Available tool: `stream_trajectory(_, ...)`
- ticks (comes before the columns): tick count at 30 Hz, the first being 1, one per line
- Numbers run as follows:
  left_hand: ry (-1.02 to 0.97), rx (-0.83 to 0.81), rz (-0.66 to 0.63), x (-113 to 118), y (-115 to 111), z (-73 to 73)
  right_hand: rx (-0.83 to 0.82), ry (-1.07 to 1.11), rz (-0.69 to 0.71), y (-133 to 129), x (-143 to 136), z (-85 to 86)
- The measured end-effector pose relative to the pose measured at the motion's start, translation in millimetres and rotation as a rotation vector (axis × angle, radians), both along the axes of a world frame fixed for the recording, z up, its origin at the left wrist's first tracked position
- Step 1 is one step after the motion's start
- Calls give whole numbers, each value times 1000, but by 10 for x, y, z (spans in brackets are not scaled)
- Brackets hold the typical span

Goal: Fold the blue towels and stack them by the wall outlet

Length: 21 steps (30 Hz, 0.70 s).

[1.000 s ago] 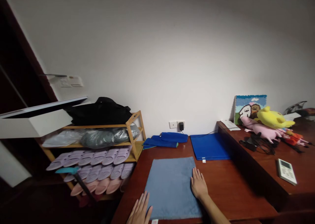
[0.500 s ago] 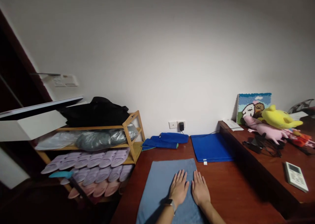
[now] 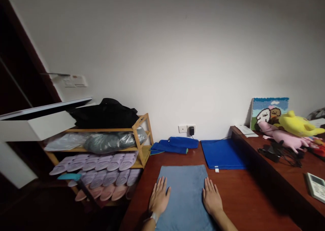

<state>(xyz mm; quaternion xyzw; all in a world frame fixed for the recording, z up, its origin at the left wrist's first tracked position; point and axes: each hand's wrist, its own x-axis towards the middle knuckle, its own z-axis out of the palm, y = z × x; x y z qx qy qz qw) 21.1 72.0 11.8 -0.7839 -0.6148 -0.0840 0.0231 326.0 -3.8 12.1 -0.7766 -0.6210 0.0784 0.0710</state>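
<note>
A grey-blue towel (image 3: pixel 185 197) lies spread flat on the reddish-brown table (image 3: pixel 243 190). My left hand (image 3: pixel 159 197) rests palm down on the towel's left edge, fingers stretched forward. On the opposite edge, my right hand (image 3: pixel 212 196) lies flat with its fingers extended. Neither hand grips anything. Beyond the towel, a folded blue towel (image 3: pixel 223 153) with a white tag sits toward the right. A crumpled blue cloth (image 3: pixel 175 145) with green edging is beside it, against the wall.
A wooden shoe rack (image 3: pixel 140 146) stands left, with lilac slippers (image 3: pixel 116 161) and a black bag (image 3: pixel 106 113). A raised ledge on the right carries a pink plush toy (image 3: pixel 284 136), a yellow plush toy (image 3: pixel 294 123) and a white remote-like device (image 3: pixel 317 187). A black plug (image 3: pixel 191 130) is in the wall socket.
My left hand has slid left from the towel's middle to its left edge. My right hand remains at the right edge. The view has shifted slightly left.
</note>
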Motion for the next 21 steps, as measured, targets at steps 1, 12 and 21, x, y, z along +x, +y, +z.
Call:
stream_trajectory(1,-6,9,0,15,-4,-14,-1,6,5,30,9,10)
stream_trajectory(12,-23,43,-9,0,-10,-64,25,77,43,803,24,234)
stream_trajectory(21,-11,21,-12,1,-16,-56,79,79,-14,852,49,-3)
